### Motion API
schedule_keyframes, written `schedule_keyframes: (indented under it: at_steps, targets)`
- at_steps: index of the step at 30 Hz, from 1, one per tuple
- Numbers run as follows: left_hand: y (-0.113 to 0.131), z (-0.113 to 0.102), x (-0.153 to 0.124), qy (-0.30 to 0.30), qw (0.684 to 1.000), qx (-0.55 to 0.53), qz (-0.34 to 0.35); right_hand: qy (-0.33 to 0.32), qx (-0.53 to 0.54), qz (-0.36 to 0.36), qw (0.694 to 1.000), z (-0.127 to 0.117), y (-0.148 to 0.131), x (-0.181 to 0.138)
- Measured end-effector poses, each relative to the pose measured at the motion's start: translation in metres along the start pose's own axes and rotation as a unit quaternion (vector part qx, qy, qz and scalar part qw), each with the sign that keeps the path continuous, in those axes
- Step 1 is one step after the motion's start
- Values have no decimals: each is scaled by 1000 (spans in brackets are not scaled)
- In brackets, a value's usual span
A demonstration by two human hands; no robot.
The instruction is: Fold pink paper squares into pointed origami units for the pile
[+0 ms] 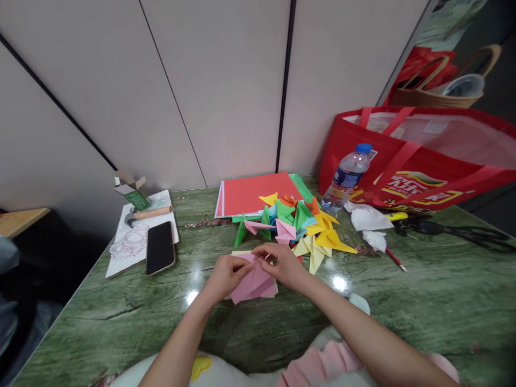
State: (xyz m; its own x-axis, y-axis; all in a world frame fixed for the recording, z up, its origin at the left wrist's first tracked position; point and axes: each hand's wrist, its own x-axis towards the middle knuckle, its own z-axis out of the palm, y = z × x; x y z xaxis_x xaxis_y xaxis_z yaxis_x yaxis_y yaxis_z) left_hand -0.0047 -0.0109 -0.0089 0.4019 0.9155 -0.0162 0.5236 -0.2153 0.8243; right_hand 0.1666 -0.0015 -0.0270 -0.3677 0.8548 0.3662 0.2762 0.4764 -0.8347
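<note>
Right now, the pink paper [253, 287] lies at the near middle of the tabletop [121, 317], on top of pale yellow sheets [240, 252] whose edges peep out; take it as the clock's centre. At nine o'clock the left hand [226, 273] has thumb and forefinger pinched together on the paper. The right hand [282, 260] comes in from between one and two, its fingertips close together at the paper's upper part; whether they grip it I cannot tell.

Folded paper pieces [284, 214] in yellow, green, blue, orange and pink heap up at one o'clock, just beyond the right hand, overlapping the red sheet [253, 193] at twelve. A phone [160, 248] rests between nine and ten, partly on a white board [121, 263] that also carries a hammer [153, 213]. Toward two o'clock a water bottle [349, 180] stands before the red bag [403, 156], with crumpled tissues [370, 219] nearby. A pencil [395, 259] points out at three.
</note>
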Motion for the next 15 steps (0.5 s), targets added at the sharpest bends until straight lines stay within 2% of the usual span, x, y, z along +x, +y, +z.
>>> schedule_keyframes:
  at_steps: [7, 11, 15]
  targets:
    - [-1, -7, -1, 37, 998, -53, -19, 55, -3, 50, 997, -5, 5, 3]
    - [-1, -11, 0, 47, 995, -79, -48, 100, 37, 90, 990, -10, 9, 4]
    - [0, -8, 0, 34, 996, -80, -35, 57, 42, 58, 996, -6, 5, 3]
